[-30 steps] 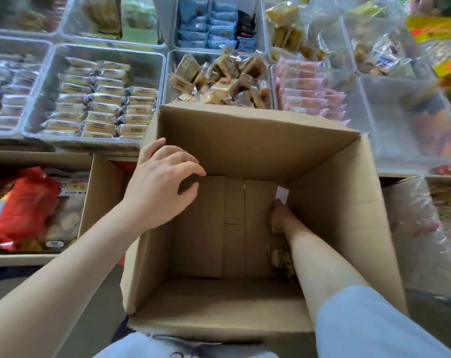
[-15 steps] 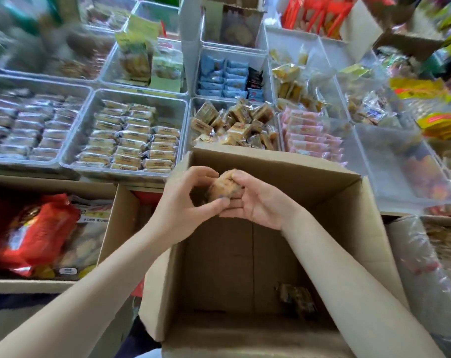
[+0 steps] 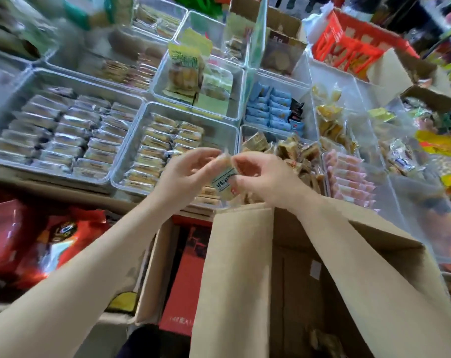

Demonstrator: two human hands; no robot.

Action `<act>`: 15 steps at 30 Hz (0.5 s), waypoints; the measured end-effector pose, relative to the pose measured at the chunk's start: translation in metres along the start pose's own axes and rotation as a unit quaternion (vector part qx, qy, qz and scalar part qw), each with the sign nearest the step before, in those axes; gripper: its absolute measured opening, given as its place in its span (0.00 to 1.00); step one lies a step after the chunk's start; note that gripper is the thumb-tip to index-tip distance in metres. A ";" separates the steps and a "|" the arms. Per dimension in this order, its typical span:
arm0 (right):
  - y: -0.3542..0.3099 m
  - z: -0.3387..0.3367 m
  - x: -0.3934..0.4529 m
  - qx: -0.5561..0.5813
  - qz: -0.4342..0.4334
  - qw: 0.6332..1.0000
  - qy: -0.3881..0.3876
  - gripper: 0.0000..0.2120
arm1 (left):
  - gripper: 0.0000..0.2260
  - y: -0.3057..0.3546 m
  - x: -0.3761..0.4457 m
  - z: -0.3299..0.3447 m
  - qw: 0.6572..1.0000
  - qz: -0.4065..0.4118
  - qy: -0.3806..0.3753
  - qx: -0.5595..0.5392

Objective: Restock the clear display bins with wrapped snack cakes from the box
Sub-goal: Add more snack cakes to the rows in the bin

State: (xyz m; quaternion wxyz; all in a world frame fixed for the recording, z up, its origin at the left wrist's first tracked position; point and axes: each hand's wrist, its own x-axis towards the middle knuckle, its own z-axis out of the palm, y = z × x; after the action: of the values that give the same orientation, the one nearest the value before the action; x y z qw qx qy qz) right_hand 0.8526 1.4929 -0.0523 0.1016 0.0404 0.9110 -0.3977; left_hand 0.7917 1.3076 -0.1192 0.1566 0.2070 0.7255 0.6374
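Observation:
Both hands hold one wrapped snack cake [image 3: 224, 180], a pale packet with a printed label, above the far edge of the cardboard box [image 3: 234, 275]. My left hand [image 3: 185, 177] pinches its left end and my right hand [image 3: 265, 177] grips its right side. Just beyond the hands lies the clear bin of brown wrapped cakes [image 3: 291, 148], heaped loosely. Deep inside the box, near the bottom, a few more wrapped cakes [image 3: 322, 342] show dimly.
Clear bins fill the shelf: rows of pale bars [image 3: 167, 148] at the centre left, more bars [image 3: 59, 133] far left, blue packets [image 3: 273, 109] behind, pink packets [image 3: 348, 177] to the right. Red snack bags [image 3: 38, 241] sit in a box at lower left.
My right hand came up out of the box with a cake, my left hand left the box flap and joined it, and both have lifted the cake forward toward the bins.

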 end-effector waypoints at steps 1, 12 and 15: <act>0.000 0.004 0.017 -0.014 0.015 1.000 0.018 0.16 | 0.15 -0.018 0.008 -0.010 0.999 -0.006 0.021 0.033; 0.063 0.052 0.203 -0.262 0.118 0.946 0.154 0.16 | 0.32 -0.156 0.040 -0.049 0.835 -0.075 -0.097 0.536; 0.087 0.075 0.227 -0.375 0.138 0.912 0.092 0.17 | 0.33 -0.157 0.042 -0.050 0.835 -0.074 -0.108 0.535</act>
State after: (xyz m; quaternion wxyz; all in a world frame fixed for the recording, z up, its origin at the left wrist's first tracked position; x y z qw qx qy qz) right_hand 0.6563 1.4953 -0.2132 0.0789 0.1614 0.9837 -0.0028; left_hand 0.7151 1.2695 -0.2664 0.1455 0.2712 0.9451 0.1099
